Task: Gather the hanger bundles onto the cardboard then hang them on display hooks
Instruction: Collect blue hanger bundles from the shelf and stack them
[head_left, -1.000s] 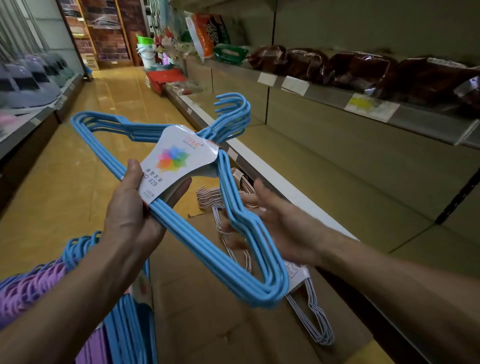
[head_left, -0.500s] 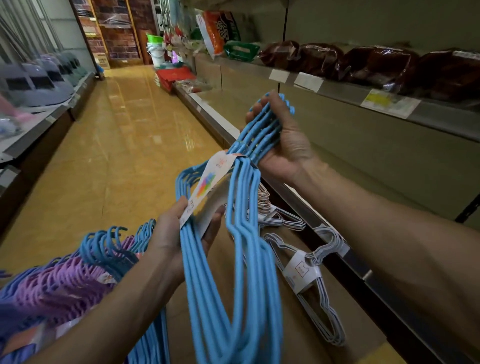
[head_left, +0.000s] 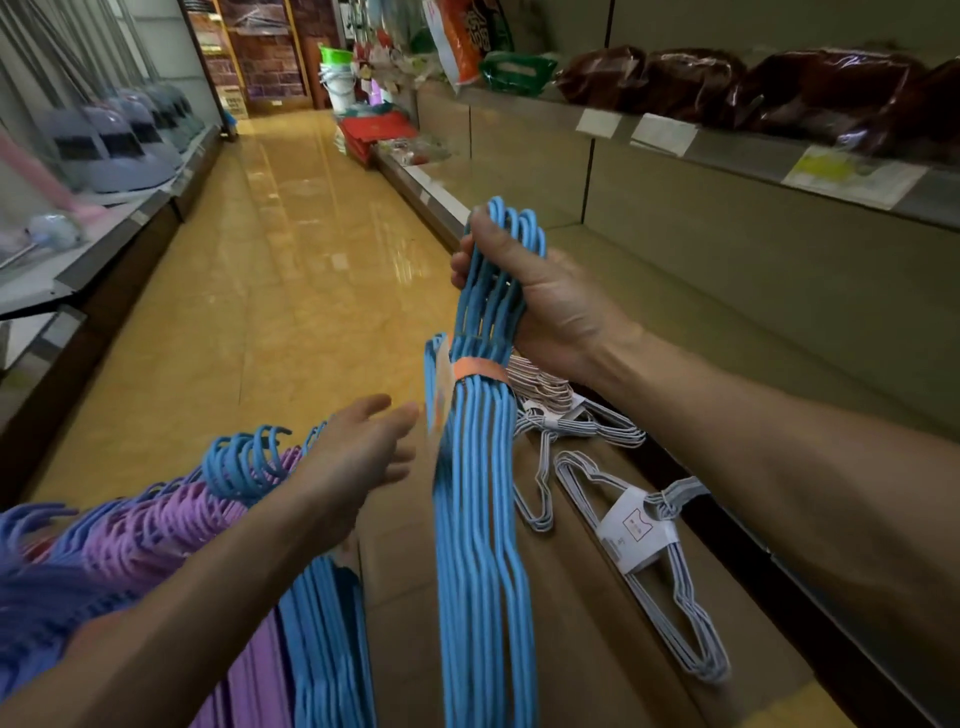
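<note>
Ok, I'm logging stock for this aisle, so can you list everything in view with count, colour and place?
held blue wire hanger bundle: one, blue with orange band, hanging upright, centre
blue and purple hanger bundles: several, lower left
white wire hanger bundles: at least two, lying on the cardboard
flat brown cardboard: one, on the floor beside the right shelving
dark brown wrapped packs: several, upper right shelf
white price labels: several, shelf edge
green basket: one, same shelf
red flat item: one, far down the aisle
left hand: open, beside the bundle
right hand: grips the bundle's hooks
</note>
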